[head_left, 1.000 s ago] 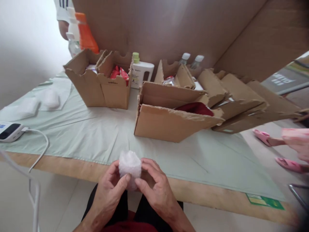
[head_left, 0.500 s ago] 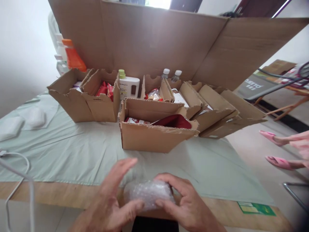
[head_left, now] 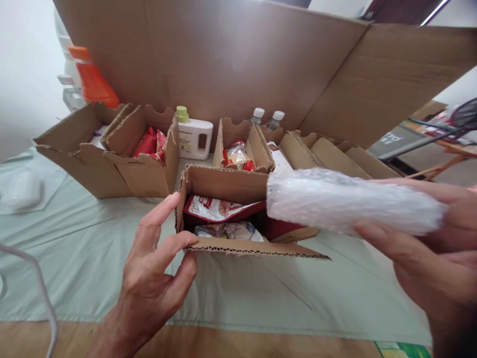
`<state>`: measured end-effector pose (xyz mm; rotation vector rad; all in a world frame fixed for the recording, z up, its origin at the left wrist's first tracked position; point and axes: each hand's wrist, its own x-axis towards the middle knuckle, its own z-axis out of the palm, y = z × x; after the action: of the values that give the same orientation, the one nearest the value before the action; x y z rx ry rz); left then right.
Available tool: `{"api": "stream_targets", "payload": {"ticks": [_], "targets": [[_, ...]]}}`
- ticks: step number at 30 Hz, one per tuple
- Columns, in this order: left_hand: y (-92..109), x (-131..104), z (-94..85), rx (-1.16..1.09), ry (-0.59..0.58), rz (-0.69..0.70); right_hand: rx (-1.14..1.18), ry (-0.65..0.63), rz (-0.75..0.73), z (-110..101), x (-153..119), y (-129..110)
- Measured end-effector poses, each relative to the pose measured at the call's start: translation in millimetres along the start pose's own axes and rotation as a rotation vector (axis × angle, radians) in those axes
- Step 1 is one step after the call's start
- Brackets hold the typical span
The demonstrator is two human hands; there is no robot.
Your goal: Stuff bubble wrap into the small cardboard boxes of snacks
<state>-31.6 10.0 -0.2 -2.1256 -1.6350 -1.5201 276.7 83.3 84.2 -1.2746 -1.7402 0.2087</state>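
Hardly any legible text; white bottle [head_left: 194,139] with green cap has a small printed label, lettering too small to read; red-and-white packet [head_left: 216,208] in the front cardboard box [head_left: 238,246] shows white print on a red patch, unreadable; dark mat [head_left: 395,140] at right carries pale letters, upside down and cut off by cardboard, not decipherable; green sticker [head_left: 402,350] at the surface edge, blurred; no numbers readable.

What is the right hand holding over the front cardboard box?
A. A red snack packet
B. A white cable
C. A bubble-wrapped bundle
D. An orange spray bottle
C: the right hand grips a long bubble-wrapped bundle above the front box, whose left corner the left hand touches.
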Motion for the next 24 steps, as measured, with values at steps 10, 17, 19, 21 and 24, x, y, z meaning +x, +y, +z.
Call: {"api": "stream_targets", "payload": {"ticks": [10, 17, 19, 21, 24], "targets": [[-3.6, 1.2, -1.9, -0.036, -0.075, -0.003, -0.598, -0.682, -0.326, 39.0, 43.1, -33.5], [-3.5, 1.9, -4.0, -0.072, -0.071, -0.004, -0.932, -0.896, -0.259, 37.6, 63.8, -44.7], [-3.5, 1.9, -3.7, -0.081, -0.064, -0.006, -0.975, -0.896, -0.244, 38.3, 62.5, -48.5], [-3.5, 1.8, -3.3, -0.081, -0.051, -0.006, -1.015, -0.941, -0.216, 45.2, 57.8, -52.2], [-3.6, 1.1, -2.5, -0.075, -0.032, -0.009, -1.013, -1.004, -0.248, 60.2, 51.4, -52.7]]}}
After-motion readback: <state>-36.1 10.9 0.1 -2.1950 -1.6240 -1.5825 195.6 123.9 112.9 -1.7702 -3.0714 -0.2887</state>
